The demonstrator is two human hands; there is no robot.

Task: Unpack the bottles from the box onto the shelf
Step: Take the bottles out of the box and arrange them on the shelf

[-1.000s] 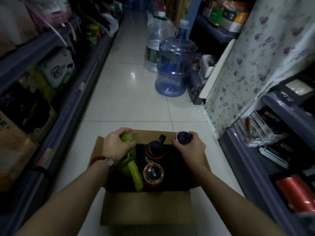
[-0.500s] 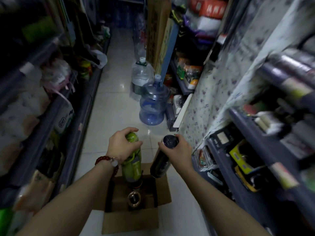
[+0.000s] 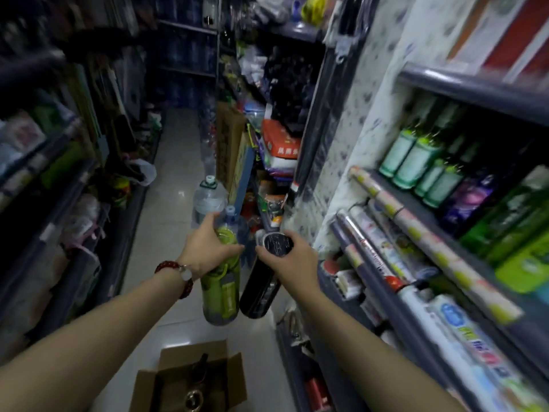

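Note:
My left hand grips the top of a green bottle, which hangs upright well above the floor. Beside it my right hand holds a black bottle by its dark cap, tilted slightly left. The two bottles almost touch. Far below, on the tiled floor, the open cardboard box holds two more bottles, a dark one and one with a copper-ringed lid. The grey shelf runs along my right, level with my hands.
The right shelf carries rolls of wrapping paper and green and purple bottles. Large water jugs stand on the aisle floor ahead. Another stocked shelf lines the left side. A floral cloth hangs on the right.
Both hands have lifted the green and black bottles out of the box and high above it. My view has risen, so the box now lies far below and the right shelf is closer.

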